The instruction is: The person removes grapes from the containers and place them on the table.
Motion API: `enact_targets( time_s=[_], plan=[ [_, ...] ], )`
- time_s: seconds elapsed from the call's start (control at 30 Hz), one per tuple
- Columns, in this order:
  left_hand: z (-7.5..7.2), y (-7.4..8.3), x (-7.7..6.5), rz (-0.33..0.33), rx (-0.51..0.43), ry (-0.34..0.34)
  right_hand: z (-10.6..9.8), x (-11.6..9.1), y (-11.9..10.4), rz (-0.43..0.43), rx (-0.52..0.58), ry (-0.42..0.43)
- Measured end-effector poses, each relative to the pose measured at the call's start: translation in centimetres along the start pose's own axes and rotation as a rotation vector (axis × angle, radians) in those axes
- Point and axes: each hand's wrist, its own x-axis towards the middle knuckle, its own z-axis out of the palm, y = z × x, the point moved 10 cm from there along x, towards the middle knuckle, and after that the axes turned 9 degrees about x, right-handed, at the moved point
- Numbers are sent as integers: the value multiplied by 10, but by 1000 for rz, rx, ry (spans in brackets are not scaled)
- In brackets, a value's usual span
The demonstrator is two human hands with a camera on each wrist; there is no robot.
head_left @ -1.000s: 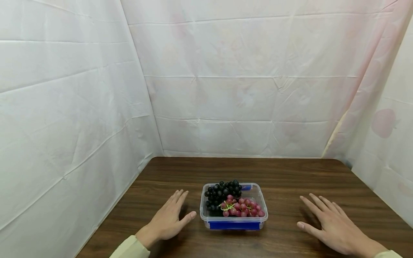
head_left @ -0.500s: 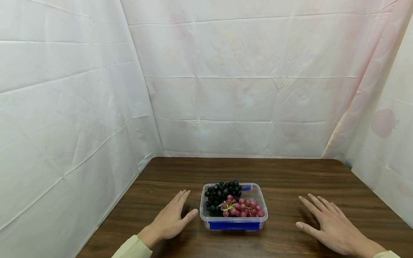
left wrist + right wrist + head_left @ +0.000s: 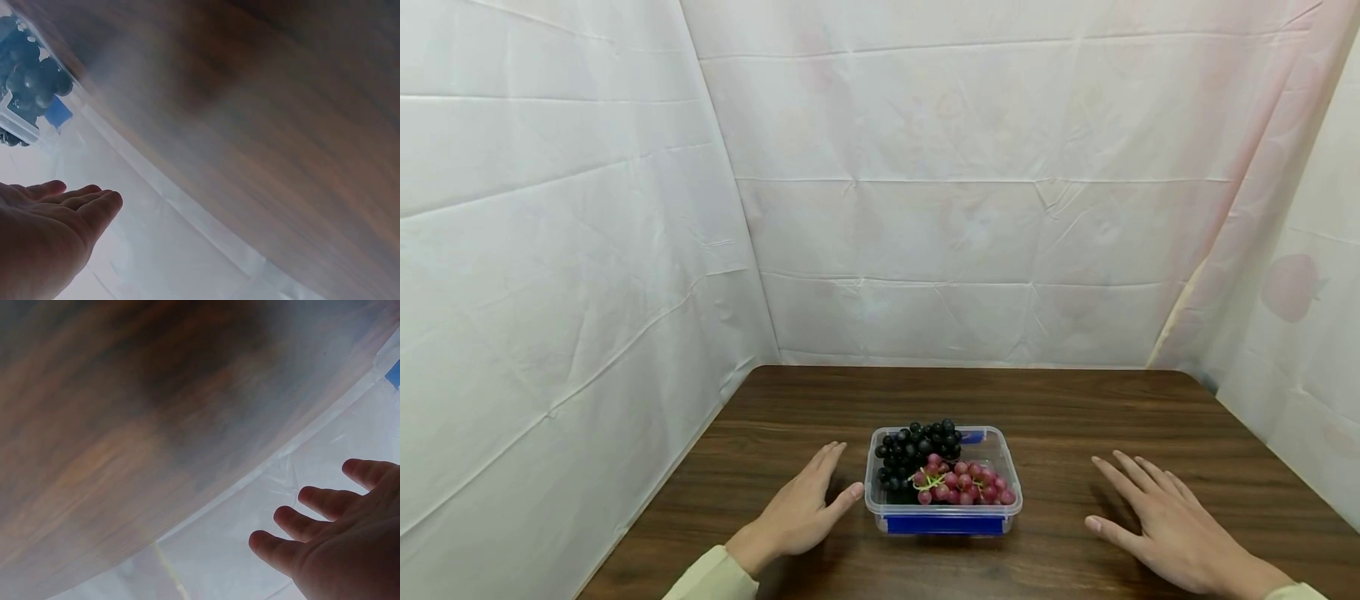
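Both hands have shifted slightly inward, toward the container, since the earlier frames. We see the left hand (image 3: 797, 512) with fingers extended, its thumb just beside the left wall of the clear container (image 3: 943, 509); whether they touch, we cannot tell. Our right hand (image 3: 1172, 525), fingers straight and spread, lies farther off on the other side. Hands well apart, we note the container between them on the brown table (image 3: 1060, 417), holding black grapes (image 3: 917, 450) behind and left of red grapes (image 3: 966, 483). White sheeting (image 3: 925, 233) stands behind.
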Motion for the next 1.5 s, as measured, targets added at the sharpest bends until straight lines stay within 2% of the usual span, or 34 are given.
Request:
enact_targets(
  time_s=[0.27,0.87,1.5],
  plan=[
    [0,6,2,-5,-39,-22,0,0,-2,-1,9,-5],
    [3,21,5,46,-76,-30,-2,-1,-13,-24,19,10],
    [10,27,11,75,-101,-65,-2,1,-24,-34,47,25]
  ],
)
